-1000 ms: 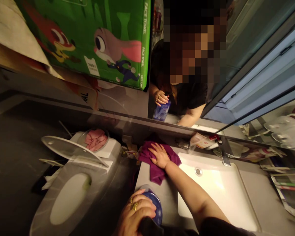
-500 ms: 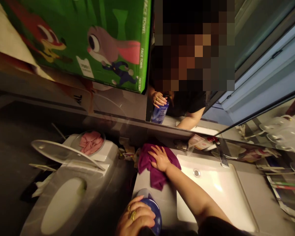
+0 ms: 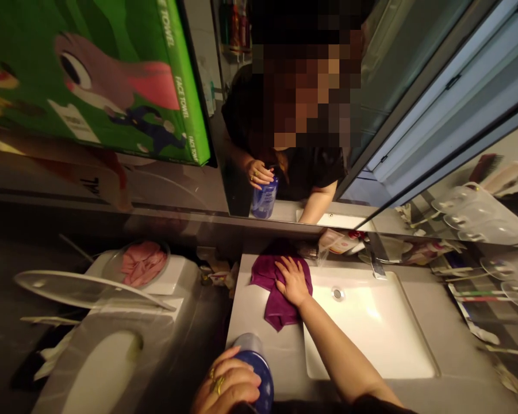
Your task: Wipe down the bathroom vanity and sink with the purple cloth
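On the grey counter (image 3: 248,305), my right hand (image 3: 294,282) lies flat on a crumpled purple cloth (image 3: 280,310), its fingers spread. The cloth sits between the counter's left edge and the sink, touching the sink's rim. My left hand (image 3: 233,382), wearing gold rings, curls over the top of a blue bottle (image 3: 265,382) at the counter's near left edge. The mirror shows this bottle upright under the hand, with small print on its side. My left palm and the bottle's lower part are mostly hidden from above.
A white sink (image 3: 366,333) with a faucet (image 3: 377,267) adjoins the cloth. Tubes and packets (image 3: 340,241) line the mirror (image 3: 284,195). Left stands a toilet (image 3: 168,328) with its lid raised and a bowl of pink cloth (image 3: 142,263) on its tank. A green face towel pack (image 3: 121,75) hangs above.
My right hand has slid the purple cloth right, toward the sink, and the counter's back left corner now shows. My left hand stays on the blue bottle. The view has shifted a little.
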The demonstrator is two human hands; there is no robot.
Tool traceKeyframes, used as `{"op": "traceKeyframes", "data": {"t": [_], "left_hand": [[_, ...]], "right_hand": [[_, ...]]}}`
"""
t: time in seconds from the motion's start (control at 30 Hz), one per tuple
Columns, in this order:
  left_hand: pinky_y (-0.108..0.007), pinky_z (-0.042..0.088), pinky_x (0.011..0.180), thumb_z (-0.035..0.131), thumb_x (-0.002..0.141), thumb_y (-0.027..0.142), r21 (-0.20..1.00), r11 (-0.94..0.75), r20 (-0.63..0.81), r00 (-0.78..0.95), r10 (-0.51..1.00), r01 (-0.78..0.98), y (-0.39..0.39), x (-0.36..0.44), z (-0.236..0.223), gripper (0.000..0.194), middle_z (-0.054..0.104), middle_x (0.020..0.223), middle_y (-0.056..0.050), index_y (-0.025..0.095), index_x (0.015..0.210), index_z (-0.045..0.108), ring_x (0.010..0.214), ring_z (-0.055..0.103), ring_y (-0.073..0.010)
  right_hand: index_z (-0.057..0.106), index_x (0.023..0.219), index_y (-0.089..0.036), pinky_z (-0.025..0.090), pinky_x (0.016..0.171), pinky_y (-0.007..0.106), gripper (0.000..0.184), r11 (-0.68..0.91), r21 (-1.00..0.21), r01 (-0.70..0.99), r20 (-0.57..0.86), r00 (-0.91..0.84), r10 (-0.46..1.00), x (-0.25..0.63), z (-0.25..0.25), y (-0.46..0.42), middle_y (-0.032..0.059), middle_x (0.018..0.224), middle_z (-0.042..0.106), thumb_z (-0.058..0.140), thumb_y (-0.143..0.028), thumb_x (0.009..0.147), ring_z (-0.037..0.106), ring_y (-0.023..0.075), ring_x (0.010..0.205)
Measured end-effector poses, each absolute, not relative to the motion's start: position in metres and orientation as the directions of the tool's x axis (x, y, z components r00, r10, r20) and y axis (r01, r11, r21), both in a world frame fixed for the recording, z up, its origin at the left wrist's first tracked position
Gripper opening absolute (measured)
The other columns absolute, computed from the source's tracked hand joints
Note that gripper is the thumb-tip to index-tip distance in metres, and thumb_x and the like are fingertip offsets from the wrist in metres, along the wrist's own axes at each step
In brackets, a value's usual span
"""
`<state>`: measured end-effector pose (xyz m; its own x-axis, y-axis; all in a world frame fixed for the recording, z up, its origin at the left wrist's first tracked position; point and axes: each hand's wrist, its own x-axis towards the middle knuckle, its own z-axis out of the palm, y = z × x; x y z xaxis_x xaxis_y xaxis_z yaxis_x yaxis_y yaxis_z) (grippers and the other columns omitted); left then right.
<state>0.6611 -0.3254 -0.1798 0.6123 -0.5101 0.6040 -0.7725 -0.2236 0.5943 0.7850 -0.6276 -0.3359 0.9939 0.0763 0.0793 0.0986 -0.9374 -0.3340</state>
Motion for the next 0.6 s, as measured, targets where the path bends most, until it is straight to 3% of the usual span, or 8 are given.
{"op": "traceKeyframes", "data": {"t": [0.17,0.3,0.4,0.5,0.6], "left_hand": [[-0.028,0.055,0.106,0.05,0.101,0.042,0.576,-0.244,0.664,0.62,-0.418,-0.78,-0.335,0.674,-0.166,0.025,0.077,0.083,0.001,0.024,0.093,0.066,0.084,0.073,-0.0125],[-0.026,0.052,0.109,0.054,0.099,0.031,0.619,-0.274,0.634,0.674,-0.378,-0.736,-0.344,0.697,-0.161,0.014,0.075,0.09,0.0,0.023,0.096,0.065,0.092,0.072,-0.012],[-0.029,0.047,0.115,0.058,0.096,0.025,0.604,-0.272,0.628,0.658,-0.415,-0.749,-0.354,0.722,-0.162,0.009,0.074,0.097,0.0,0.022,0.1,0.066,0.098,0.07,-0.013],[-0.036,0.045,0.117,0.058,0.094,0.018,0.624,-0.323,0.594,0.701,-0.394,-0.711,-0.369,0.752,-0.163,0.012,0.072,0.102,-0.002,0.022,0.102,0.066,0.105,0.068,-0.0154],[-0.038,0.044,0.115,0.057,0.095,0.018,0.598,-0.408,0.604,0.722,-0.336,-0.69,-0.389,0.785,-0.164,0.013,0.072,0.104,-0.005,0.021,0.103,0.068,0.116,0.065,-0.0191]], "right_hand": [[0.056,0.147,-0.027,0.023,0.125,0.051,0.062,-0.906,-0.414,0.083,0.046,0.996,0.07,0.799,-0.331,-0.619,0.0082,0.158,0.048,0.065,-0.026,0.085,0.037,0.0318,0.147],[0.056,0.147,-0.03,0.029,0.121,0.052,0.065,-0.85,-0.462,0.255,0.028,0.961,0.274,0.772,-0.328,-0.631,0.0042,0.162,0.044,0.065,-0.022,0.082,0.034,0.0308,0.149],[0.057,0.145,-0.032,0.036,0.115,0.051,0.064,-0.827,-0.469,0.31,0.014,0.939,0.344,0.733,-0.327,-0.661,0.0036,0.159,0.047,0.065,-0.021,0.082,0.041,0.0307,0.142],[0.061,0.139,-0.028,0.042,0.11,0.05,0.062,-0.84,-0.5,0.212,0.024,0.973,0.231,0.698,-0.329,-0.706,0.0085,0.148,0.057,0.065,-0.017,0.078,0.052,0.0312,0.13],[0.067,0.127,-0.023,0.05,0.105,0.049,0.054,-0.794,-0.607,0.032,0.111,0.993,-0.045,0.667,-0.333,-0.756,0.0115,0.127,0.067,0.061,-0.013,0.074,0.061,0.0307,0.117]]}}
